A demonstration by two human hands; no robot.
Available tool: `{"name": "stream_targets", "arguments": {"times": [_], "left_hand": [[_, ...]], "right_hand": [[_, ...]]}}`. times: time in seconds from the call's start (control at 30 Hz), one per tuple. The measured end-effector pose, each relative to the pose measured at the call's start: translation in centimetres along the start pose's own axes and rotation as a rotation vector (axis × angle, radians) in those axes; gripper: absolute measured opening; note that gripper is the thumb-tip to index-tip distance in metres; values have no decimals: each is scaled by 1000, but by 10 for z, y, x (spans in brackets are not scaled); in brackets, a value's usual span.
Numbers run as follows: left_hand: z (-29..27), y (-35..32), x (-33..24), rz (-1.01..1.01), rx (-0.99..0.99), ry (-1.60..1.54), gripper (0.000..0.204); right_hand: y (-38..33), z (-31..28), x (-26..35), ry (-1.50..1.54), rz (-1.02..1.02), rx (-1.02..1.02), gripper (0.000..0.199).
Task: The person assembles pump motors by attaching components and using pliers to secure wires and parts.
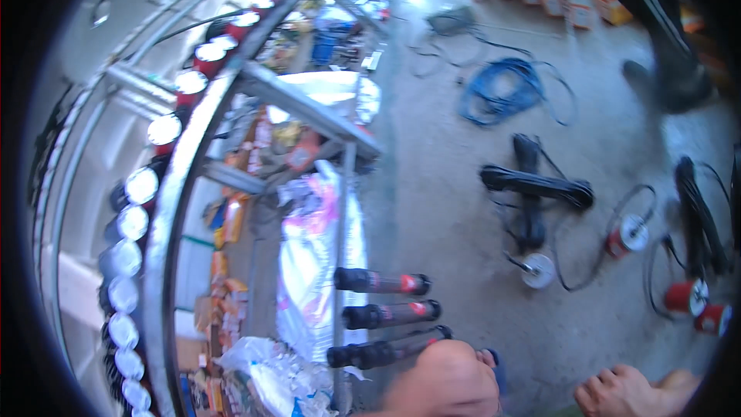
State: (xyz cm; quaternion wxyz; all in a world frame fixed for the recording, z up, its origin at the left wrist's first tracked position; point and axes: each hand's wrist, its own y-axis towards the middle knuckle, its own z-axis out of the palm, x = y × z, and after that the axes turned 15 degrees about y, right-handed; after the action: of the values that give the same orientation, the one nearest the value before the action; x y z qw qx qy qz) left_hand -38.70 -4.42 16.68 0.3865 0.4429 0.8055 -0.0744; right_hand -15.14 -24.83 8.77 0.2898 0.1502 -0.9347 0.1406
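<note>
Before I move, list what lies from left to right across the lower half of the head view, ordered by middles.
Row of silver-topped cylinders, metal rail, white sack, three black tubes, left hand, pale-topped cylinder, right hand, two red cylinders.

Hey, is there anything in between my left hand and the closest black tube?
Nothing visible: your left hand overlaps the right end of that tube in this view. Whether they touch, I can't tell.
</note>
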Motion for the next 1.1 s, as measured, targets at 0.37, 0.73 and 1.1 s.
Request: {"name": "stream_targets", "arguments": {"times": [0.37, 0.73, 1.1], "left_hand": [[113, 57, -15, -97, 731, 288, 24], [47, -58, -43, -27, 676, 248, 22], [-126, 88, -180, 86, 1143, 117, 22]], "right_hand": [[-31, 45, 16, 51, 295, 171, 23], [-43, 57, 127, 505, 917, -1, 29], [-242, -180, 500, 753, 1683, -1604, 36]]}}
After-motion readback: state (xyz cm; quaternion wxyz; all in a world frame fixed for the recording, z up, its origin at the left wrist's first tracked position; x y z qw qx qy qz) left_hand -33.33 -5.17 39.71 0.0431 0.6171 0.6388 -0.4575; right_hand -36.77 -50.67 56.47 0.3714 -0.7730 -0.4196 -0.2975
